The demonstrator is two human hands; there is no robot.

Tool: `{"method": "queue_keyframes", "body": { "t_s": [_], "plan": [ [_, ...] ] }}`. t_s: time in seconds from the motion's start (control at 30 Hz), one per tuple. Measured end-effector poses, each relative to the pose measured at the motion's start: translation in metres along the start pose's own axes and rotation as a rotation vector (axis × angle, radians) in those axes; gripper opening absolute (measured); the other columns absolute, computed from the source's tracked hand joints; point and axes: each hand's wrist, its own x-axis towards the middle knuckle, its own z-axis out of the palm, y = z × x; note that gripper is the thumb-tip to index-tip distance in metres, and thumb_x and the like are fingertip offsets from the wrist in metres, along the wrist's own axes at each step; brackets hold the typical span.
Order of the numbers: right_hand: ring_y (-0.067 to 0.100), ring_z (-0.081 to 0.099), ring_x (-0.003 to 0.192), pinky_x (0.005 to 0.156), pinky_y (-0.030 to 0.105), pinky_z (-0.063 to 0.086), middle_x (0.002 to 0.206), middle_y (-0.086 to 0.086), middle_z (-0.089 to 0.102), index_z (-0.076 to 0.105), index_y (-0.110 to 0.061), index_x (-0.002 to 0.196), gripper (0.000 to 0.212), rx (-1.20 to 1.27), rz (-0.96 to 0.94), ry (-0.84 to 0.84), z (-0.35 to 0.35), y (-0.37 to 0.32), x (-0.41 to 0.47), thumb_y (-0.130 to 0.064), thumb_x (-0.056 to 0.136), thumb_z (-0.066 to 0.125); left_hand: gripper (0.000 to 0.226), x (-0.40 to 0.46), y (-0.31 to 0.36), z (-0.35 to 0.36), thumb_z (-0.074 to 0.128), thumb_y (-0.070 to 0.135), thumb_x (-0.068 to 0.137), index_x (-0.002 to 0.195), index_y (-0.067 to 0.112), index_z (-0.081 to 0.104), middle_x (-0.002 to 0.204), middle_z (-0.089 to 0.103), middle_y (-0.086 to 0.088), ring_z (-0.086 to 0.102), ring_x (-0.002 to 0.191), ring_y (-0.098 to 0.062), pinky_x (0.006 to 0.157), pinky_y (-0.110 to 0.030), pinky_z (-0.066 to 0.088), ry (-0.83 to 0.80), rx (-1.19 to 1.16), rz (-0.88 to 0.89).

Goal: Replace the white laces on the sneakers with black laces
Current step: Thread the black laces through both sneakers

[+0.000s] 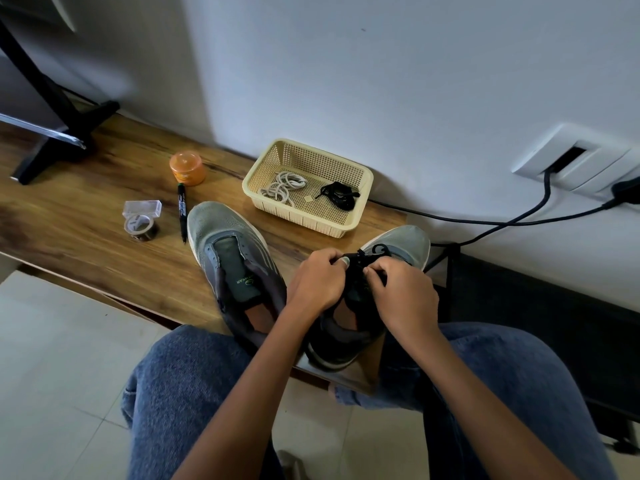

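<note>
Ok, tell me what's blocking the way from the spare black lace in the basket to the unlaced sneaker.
Nothing visible. The black lace lies loose in the basket, beside the white laces, with only the low basket wall and bare table before the unlaced sneaker. Both hands are busy on the other sneaker.

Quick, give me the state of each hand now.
Left hand: closed, pinching the black lace on the right sneaker.
Right hand: closed, pinching the same black lace.
</note>
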Motion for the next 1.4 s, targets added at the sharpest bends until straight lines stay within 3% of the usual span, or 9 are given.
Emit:
{"method": "queue_keyframes", "body": {
  "t_s": [0.17, 0.47, 0.77, 0.87, 0.97, 1.03, 1.17, 1.3, 1.4],
  "plan": [
    [0.020, 0.062, 0.074, 0.059, 0.029, 0.040, 0.071, -0.005, 0.060, 0.067, -0.017, 0.087, 0.022, 0.050, 0.101, 0.062, 0.008, 0.005, 0.003, -0.032, 0.095, 0.053, 0.019, 0.000, 0.001, 0.000, 0.047, 0.030, 0.098, 0.088, 0.027, 0.063, 0.090, 0.063, 0.001, 0.060, 0.097, -0.024, 0.074, -0.034, 0.043, -0.006, 0.001, 0.003],
    [0.014, 0.051, 0.065, 0.054, 0.028, 0.030, 0.067, -0.006, 0.054, 0.063, -0.017, 0.082, 0.023, 0.007, 0.066, 0.050, 0.007, 0.002, 0.003, -0.031, 0.096, 0.051, 0.020, -0.001, 0.000, 0.000, 0.048, 0.028, 0.098, 0.097, 0.024, 0.067, 0.097, 0.066, 0.000, 0.059, 0.097, -0.022, 0.082, -0.037, 0.048, -0.013, 0.007, 0.029],
    [0.025, 0.062, 0.083, 0.058, 0.029, 0.031, 0.085, 0.004, 0.067, 0.063, -0.014, 0.093, 0.025, -0.085, 0.021, 0.012, 0.011, -0.001, 0.011, -0.032, 0.099, 0.047, 0.025, -0.004, 0.002, -0.002, 0.049, 0.030, 0.098, 0.101, 0.015, 0.069, 0.097, 0.068, -0.003, 0.060, 0.097, -0.021, 0.086, -0.038, 0.046, -0.055, -0.024, 0.065],
    [0.025, 0.063, 0.082, 0.059, 0.029, 0.035, 0.085, 0.003, 0.069, 0.066, -0.015, 0.093, 0.023, -0.031, 0.035, 0.015, 0.010, 0.004, 0.011, -0.031, 0.098, 0.050, 0.040, 0.001, -0.002, 0.000, 0.041, 0.035, 0.101, 0.092, 0.006, 0.068, 0.090, 0.067, -0.015, 0.061, 0.093, -0.033, 0.083, -0.046, 0.048, -0.043, -0.104, 0.044],
    [0.023, 0.063, 0.079, 0.058, 0.030, 0.036, 0.081, 0.002, 0.069, 0.069, -0.016, 0.089, 0.021, 0.027, 0.022, 0.023, 0.009, 0.006, 0.011, -0.030, 0.096, 0.054, 0.038, 0.004, -0.006, 0.005, 0.050, 0.036, 0.097, 0.071, 0.016, 0.068, 0.070, 0.064, -0.009, 0.060, 0.078, -0.036, 0.070, -0.044, 0.048, 0.013, -0.185, 0.016],
    [0.020, 0.062, 0.076, 0.058, 0.031, 0.039, 0.079, 0.000, 0.069, 0.070, -0.016, 0.087, 0.020, 0.051, 0.014, 0.028, 0.009, 0.007, 0.010, -0.030, 0.094, 0.056, 0.036, 0.006, -0.009, 0.009, 0.060, 0.036, 0.093, 0.060, 0.025, 0.068, 0.056, 0.058, 0.002, 0.054, 0.065, -0.027, 0.066, -0.037, 0.044, 0.039, -0.234, -0.009],
    [0.019, 0.061, 0.076, 0.059, 0.033, 0.045, 0.077, 0.001, 0.069, 0.070, -0.016, 0.084, 0.017, 0.095, -0.005, 0.042, 0.011, 0.012, 0.011, -0.026, 0.092, 0.060, 0.025, 0.008, -0.006, 0.011, 0.070, 0.030, 0.087, 0.063, 0.024, 0.071, 0.061, 0.065, 0.007, 0.058, 0.069, -0.014, 0.071, -0.035, 0.048, 0.031, -0.349, -0.066],
    [0.021, 0.061, 0.090, 0.071, 0.035, 0.050, 0.090, 0.001, 0.069, 0.070, -0.016, 0.093, 0.008, 0.111, -0.056, 0.012, 0.010, 0.016, 0.010, -0.019, 0.088, 0.065, 0.017, 0.007, -0.002, 0.015, 0.070, 0.019, 0.085, 0.068, 0.019, 0.069, 0.069, 0.067, 0.001, 0.061, 0.073, -0.016, 0.083, -0.042, 0.055, 0.045, -0.444, -0.104],
    [0.019, 0.057, 0.100, 0.079, 0.033, 0.048, 0.108, 0.002, 0.059, 0.065, -0.016, 0.109, 0.026, 0.130, -0.060, 0.063, 0.004, 0.021, 0.003, -0.009, 0.083, 0.067, 0.010, 0.003, 0.003, 0.013, 0.062, 0.018, 0.087, 0.078, 0.017, 0.068, 0.076, 0.068, 0.004, 0.062, 0.076, -0.015, 0.078, -0.038, 0.053, 0.191, -0.344, -0.018]
  ]
}}
